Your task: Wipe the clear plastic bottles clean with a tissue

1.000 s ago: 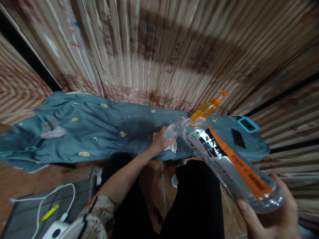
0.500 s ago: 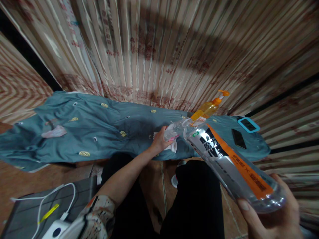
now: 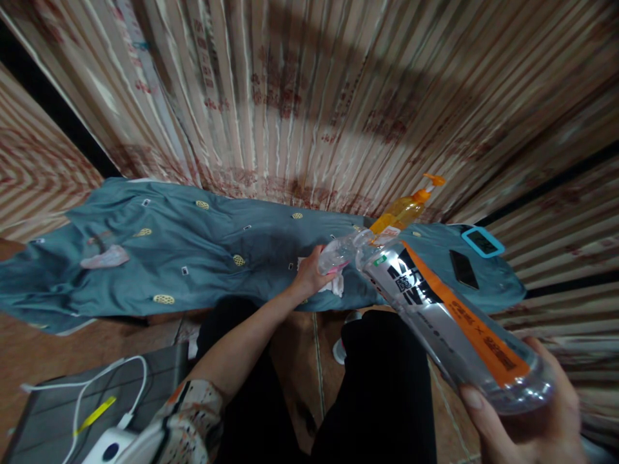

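My right hand (image 3: 532, 412) grips the base of a large clear plastic bottle (image 3: 435, 316) with a silver and orange label. The bottle is tilted, its neck pointing up-left. Fingers of my left hand (image 3: 312, 274) are wrapped round a small clear bottle (image 3: 336, 253) whose top meets the mouth of the large one; I cannot make out whether liquid is passing. Just behind the two mouths stands an orange pump bottle (image 3: 399, 216), partly covered by them. Under my left hand lies a crumpled white tissue (image 3: 337, 285).
A teal patterned cloth (image 3: 261, 245) covers the long surface. On its right lie a dark phone (image 3: 463, 269) and a blue-framed clock-like display (image 3: 482, 242); a crumpled pale item (image 3: 105, 256) rests at left. Curtains (image 3: 309, 96) hang behind. A white cable (image 3: 77, 412) lies lower left.
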Demonstrator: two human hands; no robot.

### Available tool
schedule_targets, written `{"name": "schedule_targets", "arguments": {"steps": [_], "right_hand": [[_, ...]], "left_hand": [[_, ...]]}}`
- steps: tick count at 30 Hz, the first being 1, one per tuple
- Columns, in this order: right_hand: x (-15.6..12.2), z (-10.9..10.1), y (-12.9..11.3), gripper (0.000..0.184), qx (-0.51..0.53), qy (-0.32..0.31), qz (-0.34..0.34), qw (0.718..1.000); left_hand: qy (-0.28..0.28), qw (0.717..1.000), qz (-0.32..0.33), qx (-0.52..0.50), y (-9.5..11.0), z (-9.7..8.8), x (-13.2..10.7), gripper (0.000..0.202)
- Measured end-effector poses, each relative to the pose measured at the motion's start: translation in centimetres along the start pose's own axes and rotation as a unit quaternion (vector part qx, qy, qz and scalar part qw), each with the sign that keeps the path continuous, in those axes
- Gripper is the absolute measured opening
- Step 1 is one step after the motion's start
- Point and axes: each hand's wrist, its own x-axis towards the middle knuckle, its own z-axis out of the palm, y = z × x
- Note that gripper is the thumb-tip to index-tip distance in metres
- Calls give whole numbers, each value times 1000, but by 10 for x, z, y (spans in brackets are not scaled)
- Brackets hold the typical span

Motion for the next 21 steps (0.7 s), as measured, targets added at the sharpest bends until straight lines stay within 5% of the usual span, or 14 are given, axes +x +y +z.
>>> {"name": "schedule_targets", "arguments": {"steps": [21], "right_hand": [[3, 1, 18, 104, 3, -6, -31, 999]], "left_hand": [[3, 999, 19, -42, -5, 1, -2, 79]]}}
